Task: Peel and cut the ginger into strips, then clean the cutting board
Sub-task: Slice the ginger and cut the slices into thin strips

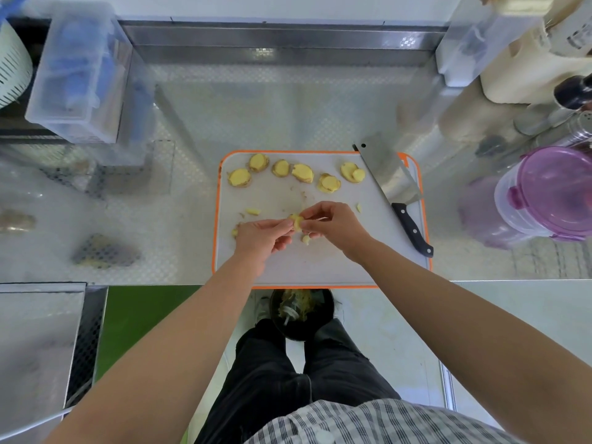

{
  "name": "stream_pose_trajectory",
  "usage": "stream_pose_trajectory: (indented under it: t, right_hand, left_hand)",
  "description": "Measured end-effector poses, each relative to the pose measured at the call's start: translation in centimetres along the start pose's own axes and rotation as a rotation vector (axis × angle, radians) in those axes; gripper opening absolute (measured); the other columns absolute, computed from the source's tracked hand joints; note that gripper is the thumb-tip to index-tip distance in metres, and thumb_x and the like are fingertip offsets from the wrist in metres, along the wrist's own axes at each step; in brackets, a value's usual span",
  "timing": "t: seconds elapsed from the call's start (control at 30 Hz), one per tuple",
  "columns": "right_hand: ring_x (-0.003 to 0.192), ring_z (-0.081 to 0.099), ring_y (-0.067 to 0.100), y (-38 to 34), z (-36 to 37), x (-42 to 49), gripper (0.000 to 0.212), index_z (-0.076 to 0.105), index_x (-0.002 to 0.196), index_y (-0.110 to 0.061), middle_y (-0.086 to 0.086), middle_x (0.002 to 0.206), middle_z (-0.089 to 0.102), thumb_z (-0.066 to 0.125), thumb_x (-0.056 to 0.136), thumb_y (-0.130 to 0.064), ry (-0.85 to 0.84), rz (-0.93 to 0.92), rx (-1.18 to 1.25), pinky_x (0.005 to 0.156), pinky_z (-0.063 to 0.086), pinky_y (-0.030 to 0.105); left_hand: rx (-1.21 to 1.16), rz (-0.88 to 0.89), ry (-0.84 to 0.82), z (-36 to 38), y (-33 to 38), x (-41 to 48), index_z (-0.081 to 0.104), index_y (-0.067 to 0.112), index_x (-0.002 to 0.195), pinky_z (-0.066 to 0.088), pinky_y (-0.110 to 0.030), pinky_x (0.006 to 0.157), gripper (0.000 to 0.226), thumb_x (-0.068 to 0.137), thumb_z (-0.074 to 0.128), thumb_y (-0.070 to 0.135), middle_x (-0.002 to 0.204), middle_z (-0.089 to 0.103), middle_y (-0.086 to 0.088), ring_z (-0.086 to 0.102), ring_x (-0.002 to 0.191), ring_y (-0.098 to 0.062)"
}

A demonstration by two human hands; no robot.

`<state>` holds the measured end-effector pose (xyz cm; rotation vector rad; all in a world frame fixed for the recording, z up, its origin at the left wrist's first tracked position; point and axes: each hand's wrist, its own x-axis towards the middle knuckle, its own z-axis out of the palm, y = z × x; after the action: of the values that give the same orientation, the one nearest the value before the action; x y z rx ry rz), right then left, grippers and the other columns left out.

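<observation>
Since the cutting board (320, 264) sits at the near edge of the counter (179, 187), right above a bin (301, 315), a fumbled bit could drop straight in. Over the board's middle, the left hand (261, 240) and right hand (334, 227) both pinch one small ginger piece (296, 222), which may slip loose. The cleaver (395, 187) lies to the right, where the forearm could knock its handle. Ginger slices (301, 172) line the far edge, not yet cut into strips.

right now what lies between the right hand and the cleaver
One small ginger scrap on the cutting board; the rest between the right hand and the cleaver is bare, as the head view shows.
</observation>
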<state>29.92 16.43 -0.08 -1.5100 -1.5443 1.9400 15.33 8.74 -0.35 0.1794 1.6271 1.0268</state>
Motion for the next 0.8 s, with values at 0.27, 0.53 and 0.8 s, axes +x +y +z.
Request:
stream_pose_trajectory:
  t: [0.27, 0.53, 0.8]
  right_hand:
    - [0.071, 0.067, 0.022, -0.1, 0.0, -0.1, 0.018, 0.064, 0.092, 0.002, 0.015, 0.08, 0.069, 0.075, 0.078, -0.001, -0.003, -0.003, 0.057, 0.082, 0.055, 0.036]
    - [0.08, 0.071, 0.028, -1.3, 0.6, 1.2, 0.016, 0.067, 0.099, -0.002, 0.013, 0.088, 0.07, 0.068, 0.083, 0.001, 0.011, 0.015, 0.017, 0.085, 0.057, 0.037]
    - [0.066, 0.062, 0.018, -1.9, 0.3, 3.0, 0.015, 0.067, 0.091, -0.017, 0.001, 0.073, 0.066, 0.058, 0.087, -0.006, 0.139, -0.017, -0.327, 0.072, 0.058, 0.038]
  left_hand:
    - [0.049, 0.124, -0.081, -0.1, 0.2, -0.4, 0.072, 0.004, 0.078, 0.051, -0.024, 0.056, 0.012, 0.083, 0.073, 0.015, 0.064, 0.068, -0.008, 0.059, 0.054, -0.016]
    - [0.142, 0.197, 0.05, -1.2, 1.2, 1.5, 0.072, 0.01, 0.075, 0.044, -0.028, 0.057, 0.009, 0.076, 0.08, 0.015, 0.062, 0.066, -0.008, 0.053, 0.052, -0.016]
    - [0.889, 0.458, 0.189, -1.5, 5.5, 5.7, 0.075, 0.013, 0.09, 0.044, -0.029, 0.074, 0.019, 0.082, 0.072, 0.029, 0.087, 0.073, -0.007, 0.066, 0.087, -0.023]
